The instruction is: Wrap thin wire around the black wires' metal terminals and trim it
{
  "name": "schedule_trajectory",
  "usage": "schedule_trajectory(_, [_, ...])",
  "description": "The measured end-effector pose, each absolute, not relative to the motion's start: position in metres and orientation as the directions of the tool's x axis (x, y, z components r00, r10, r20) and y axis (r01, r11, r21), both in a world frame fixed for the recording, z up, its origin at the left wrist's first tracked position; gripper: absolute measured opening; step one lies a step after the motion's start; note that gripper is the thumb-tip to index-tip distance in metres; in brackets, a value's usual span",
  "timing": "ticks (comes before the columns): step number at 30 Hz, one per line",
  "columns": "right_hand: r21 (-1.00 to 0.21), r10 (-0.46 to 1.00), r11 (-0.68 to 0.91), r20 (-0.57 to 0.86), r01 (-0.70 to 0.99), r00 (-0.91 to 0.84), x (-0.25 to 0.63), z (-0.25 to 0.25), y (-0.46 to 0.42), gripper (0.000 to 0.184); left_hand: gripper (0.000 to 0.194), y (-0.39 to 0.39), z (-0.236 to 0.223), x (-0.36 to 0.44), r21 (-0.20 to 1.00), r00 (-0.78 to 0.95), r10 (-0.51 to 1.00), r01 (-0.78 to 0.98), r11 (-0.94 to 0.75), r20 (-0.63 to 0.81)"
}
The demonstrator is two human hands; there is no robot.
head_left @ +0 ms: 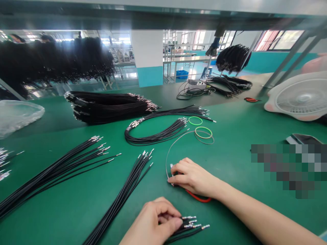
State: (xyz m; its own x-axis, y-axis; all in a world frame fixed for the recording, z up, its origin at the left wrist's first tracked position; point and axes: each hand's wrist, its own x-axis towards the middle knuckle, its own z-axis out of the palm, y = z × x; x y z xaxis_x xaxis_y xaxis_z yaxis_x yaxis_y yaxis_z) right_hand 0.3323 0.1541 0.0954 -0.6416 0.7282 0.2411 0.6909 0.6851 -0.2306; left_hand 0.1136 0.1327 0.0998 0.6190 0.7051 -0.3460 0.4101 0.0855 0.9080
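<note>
Left hand pinching crimped black wires, right hand holding thin looped wire

The single view came from a camera worn on the person's head, and it looked forward and down over a green workbench. The person's left hand and right hand were the nearest to the camera, low in the frame, and the right forearm entered from the lower right corner. The bench stretched away toward the middle of the frame, with a white electric fan farther off at the right. Above the far part of the bench, the camera also looked out to a white pillar and distant windows, under a dark overhead beam along the top edge.
</note>
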Motion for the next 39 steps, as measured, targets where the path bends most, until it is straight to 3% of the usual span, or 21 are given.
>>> schedule_trajectory(4, [-0.283,0.737,0.674,0.320,0.683,-0.595,0.322,0.090,0.152,0.025,0.017,0.139,0.090,0.113,0.911,0.446,0.890,0.398,-0.108,-0.090])
schedule_trajectory(10, [-0.492,0.795,0.606,0.382,0.624,-0.471,0.315,0.085,0.149,0.024,0.012,0.152,0.074,0.100,0.729,0.311,0.938,0.604,-0.322,0.157])
schedule_trajectory(13, [-0.476,0.779,0.627,0.357,0.617,-0.516,0.320,0.084,0.153,0.028,0.016,0.155,0.072,0.098,0.682,0.324,0.933,0.647,-0.340,0.158])
schedule_trajectory(17, [-0.413,0.732,0.679,0.322,0.607,-0.600,0.326,0.087,0.157,0.033,0.018,0.152,0.076,0.106,0.712,0.364,0.925,0.621,-0.327,0.107])
schedule_trajectory(22, [-0.338,0.702,0.712,0.306,0.616,-0.643,0.328,0.088,0.160,0.024,0.017,0.148,0.083,0.112,0.769,0.324,0.940,0.574,-0.283,0.104])
schedule_trajectory(25, [-0.345,0.726,0.687,0.370,0.639,-0.580,0.327,0.088,0.160,0.022,0.015,0.148,0.085,0.111,0.788,0.315,0.946,0.560,-0.254,0.081])
schedule_trajectory(27, [-0.435,0.769,0.635,0.437,0.638,-0.467,0.324,0.091,0.157,0.024,0.016,0.147,0.087,0.112,0.812,0.308,0.949,0.535,-0.233,0.070])
schedule_trajectory(29, [-0.607,0.841,0.536,0.440,0.587,-0.314,0.317,0.096,0.151,0.023,0.018,0.145,0.091,0.114,0.838,0.302,0.950,0.498,-0.225,0.076])
schedule_trajectory(33, [-0.935,0.966,0.239,0.203,0.263,-0.159,0.302,0.105,0.136,0.022,0.019,0.144,0.095,0.113,0.817,0.270,0.946,0.495,-0.296,0.179])
schedule_trajectory(36, [-0.990,0.983,0.085,0.065,0.110,-0.174,0.298,0.108,0.130,0.024,0.021,0.152,0.090,0.102,0.660,0.176,0.936,0.670,-0.340,0.303])
schedule_trajectory(39, [-0.997,0.986,-0.016,-0.028,0.074,-0.164,0.297,0.109,0.128,0.027,0.026,0.165,0.080,0.090,0.399,0.175,0.919,0.860,-0.318,0.355])
